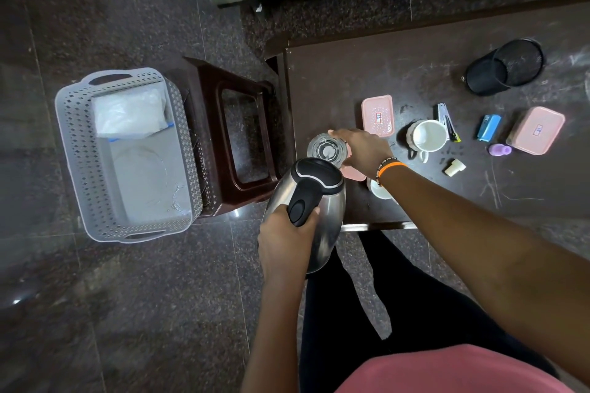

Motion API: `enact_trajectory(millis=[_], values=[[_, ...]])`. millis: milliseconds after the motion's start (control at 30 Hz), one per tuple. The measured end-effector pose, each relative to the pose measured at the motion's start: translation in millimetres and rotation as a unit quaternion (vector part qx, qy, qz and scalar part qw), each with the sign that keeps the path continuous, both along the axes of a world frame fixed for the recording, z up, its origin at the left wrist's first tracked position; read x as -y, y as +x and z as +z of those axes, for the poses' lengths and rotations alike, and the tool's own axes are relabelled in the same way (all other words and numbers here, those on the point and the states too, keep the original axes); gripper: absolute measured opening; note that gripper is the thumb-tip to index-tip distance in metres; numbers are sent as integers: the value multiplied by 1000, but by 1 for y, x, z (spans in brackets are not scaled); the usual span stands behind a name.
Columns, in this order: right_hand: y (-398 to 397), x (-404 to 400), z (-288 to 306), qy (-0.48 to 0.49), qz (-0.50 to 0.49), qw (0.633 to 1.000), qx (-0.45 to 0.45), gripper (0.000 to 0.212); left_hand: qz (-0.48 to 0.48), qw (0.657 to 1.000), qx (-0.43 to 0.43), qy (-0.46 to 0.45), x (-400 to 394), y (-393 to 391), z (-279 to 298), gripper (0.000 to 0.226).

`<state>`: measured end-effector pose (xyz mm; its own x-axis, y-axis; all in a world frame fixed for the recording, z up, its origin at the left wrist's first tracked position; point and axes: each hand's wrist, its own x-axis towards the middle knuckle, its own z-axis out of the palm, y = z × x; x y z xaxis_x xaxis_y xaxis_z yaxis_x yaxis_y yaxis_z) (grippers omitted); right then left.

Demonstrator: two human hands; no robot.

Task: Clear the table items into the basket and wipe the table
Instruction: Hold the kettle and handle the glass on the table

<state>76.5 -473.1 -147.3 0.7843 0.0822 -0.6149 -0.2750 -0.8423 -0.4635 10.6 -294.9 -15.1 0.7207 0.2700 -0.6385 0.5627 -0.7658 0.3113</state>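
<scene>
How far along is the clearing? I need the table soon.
Early on. The basket holds a white packet and a clear glass dish. In hand: the left hand grips the kettle, the right hand a glass. Left on the table: two pink boxes, a mug, staplers, a mesh cup. No wiping shows.

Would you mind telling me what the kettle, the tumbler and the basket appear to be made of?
Kettle: brushed steel body, judging by its soft grey reflections, with a black lid and handle, probably plastic.
Tumbler: clear glass, likely, as its base shows through it.
Basket: matte pale grey plastic, by its moulded perforated walls.
</scene>
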Motion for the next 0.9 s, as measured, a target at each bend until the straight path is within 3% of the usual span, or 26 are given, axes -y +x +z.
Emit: enact_trajectory(millis=[900], values=[[-4, 0, -3, 5, -21, 1000, 13, 60, -21, 1000, -8, 15, -4, 6, 3, 35]])
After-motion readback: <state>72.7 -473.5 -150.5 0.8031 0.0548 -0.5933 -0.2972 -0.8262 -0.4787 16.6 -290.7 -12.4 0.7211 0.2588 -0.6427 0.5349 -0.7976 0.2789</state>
